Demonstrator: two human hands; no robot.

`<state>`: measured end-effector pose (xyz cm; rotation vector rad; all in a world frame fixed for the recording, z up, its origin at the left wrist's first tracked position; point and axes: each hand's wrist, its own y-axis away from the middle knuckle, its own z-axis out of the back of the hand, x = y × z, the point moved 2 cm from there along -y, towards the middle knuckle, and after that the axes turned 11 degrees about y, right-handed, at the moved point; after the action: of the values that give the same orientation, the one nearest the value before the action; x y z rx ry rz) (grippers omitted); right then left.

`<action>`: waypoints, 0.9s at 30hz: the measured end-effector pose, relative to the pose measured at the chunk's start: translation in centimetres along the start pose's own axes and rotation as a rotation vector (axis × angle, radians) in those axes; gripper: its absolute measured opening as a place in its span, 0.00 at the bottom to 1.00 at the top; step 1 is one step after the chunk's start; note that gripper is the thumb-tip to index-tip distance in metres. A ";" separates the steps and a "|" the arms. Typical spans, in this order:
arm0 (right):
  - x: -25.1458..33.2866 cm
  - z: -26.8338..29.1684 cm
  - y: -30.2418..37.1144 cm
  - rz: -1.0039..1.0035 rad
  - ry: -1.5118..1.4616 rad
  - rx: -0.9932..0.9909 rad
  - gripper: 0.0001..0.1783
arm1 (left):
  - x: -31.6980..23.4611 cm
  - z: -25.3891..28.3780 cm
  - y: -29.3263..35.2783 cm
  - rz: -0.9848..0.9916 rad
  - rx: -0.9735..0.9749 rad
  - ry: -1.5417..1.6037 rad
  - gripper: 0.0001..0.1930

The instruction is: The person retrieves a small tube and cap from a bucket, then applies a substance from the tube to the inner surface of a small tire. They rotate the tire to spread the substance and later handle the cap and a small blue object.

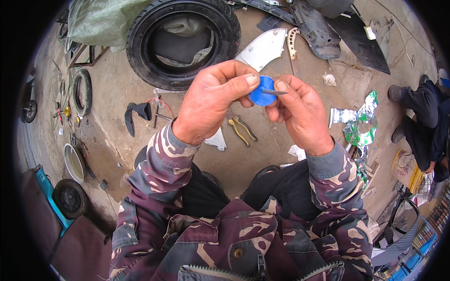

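Observation:
Between my two hands, above the floor, is a thin round blue disc [263, 84], slightly curved and tilted. My left hand [204, 103] is closed on its left edge, thumb on top and fingers underneath. At its right side, my right hand [302, 110] is closed in a pinch on a thin dark grey flap [274, 92] lying across the blue surface. Whether flap and disc are joined I cannot tell. Yellow-and-black pliers [242, 130] lie below on the concrete, jaws toward my hands. My fingers hide part of the disc's rim.
A large black tyre [137, 54] lies beyond my left hand. Past it are a white panel [265, 49] and a saw with a pale handle [292, 44]. Silver-green foil [363, 124] lies to the right, near a seated person's dark legs [417, 110]. A basin [74, 163] stands left.

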<state>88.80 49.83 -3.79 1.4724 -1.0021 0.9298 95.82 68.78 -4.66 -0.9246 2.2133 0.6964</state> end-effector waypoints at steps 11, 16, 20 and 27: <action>0.8 0.1 0.6 0.132 0.081 -0.042 0.11 | 0.3 -0.6 0.0 -0.153 -0.058 -0.188 0.15; 0.6 0.4 0.7 0.189 -0.009 -0.011 0.10 | 0.8 -0.9 -0.2 -0.006 0.024 0.121 0.14; 0.6 0.6 0.7 0.213 -0.040 0.040 0.10 | 1.2 -0.8 -0.4 0.106 0.084 0.260 0.13; 0.4 1.1 0.5 0.157 0.203 -0.117 0.08 | 1.1 -1.0 -0.9 -0.215 -0.135 -0.244 0.10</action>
<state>88.46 48.69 -3.39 1.1900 -1.0140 1.0909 95.53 67.14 -4.96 -1.0662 1.8412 0.8162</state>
